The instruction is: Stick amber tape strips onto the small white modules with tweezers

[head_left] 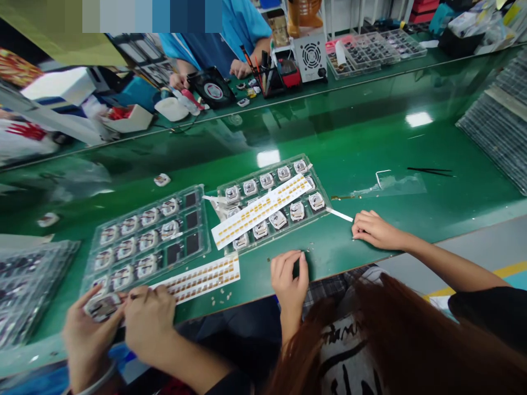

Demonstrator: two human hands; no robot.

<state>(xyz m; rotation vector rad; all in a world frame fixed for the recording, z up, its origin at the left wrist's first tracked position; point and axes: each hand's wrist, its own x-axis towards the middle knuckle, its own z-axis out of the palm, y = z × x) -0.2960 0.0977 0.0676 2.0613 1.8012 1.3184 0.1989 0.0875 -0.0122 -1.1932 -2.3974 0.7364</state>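
My left hand [88, 334] grips a small rounded white-and-metal part [102, 307] between thumb and fingers. Close against that part's right side is my right hand [150, 318], its fingers pinched together; whatever they hold is hidden. Just beyond lies a clear compartment tray [200, 219] with several similar parts and some dark pads in its right column. A white sheet with rows of amber stickers [206, 280] extends from under or beside my right hand along the table's front. Tiny pale scraps [222, 298] are scattered near it.
On the right, a co-worker's two hands [289, 277] [376, 230] rest near a second parts tray [284, 224] with a sticker sheet [263, 211] across it. Stacked trays [33, 291] stand at left, more [500, 115] at right. Another person [214, 49] works behind the ledge.
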